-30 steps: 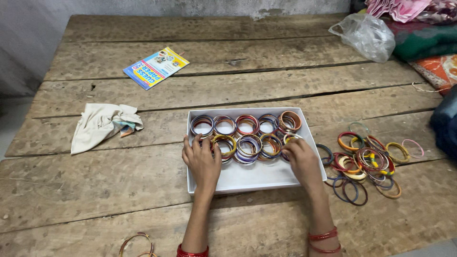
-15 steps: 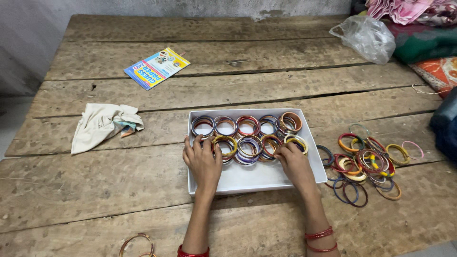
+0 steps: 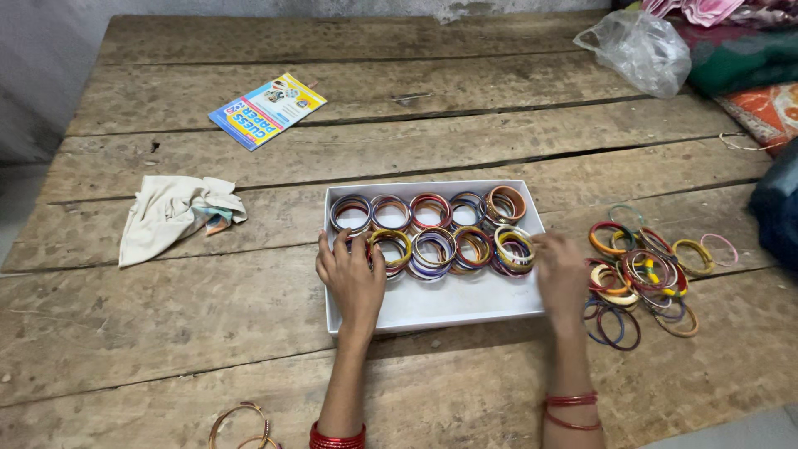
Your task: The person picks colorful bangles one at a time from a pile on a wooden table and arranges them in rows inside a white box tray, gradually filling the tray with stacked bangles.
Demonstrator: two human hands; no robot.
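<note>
Right hand (image 3: pixel 563 274) shifted to white tray's (image 3: pixel 449 309) edge, open, empty, left hand (image 3: pixel 353 274) loosely touching bangles (image 3: pixel 432 237) inside

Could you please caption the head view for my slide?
Both hands arrange colourful bangle stacks in a white rectangular tray.

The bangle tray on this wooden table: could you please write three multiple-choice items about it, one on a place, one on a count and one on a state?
1. Where does the loose pile of bangles lie relative to the white tray?
A. to its right
B. to its left
C. inside it

2. How many rows of bangle stacks stand in the tray?
A. one
B. two
C. four

3. What is the left hand doing?
A. hanging off the table
B. lifting the booklet
C. resting in the tray, touching a stack

Answers: 1 A, the pile sits on the planks past the tray's right wall. 2 B, a back row and a front row. 3 C, its fingers meet the leftmost front stack.
</note>
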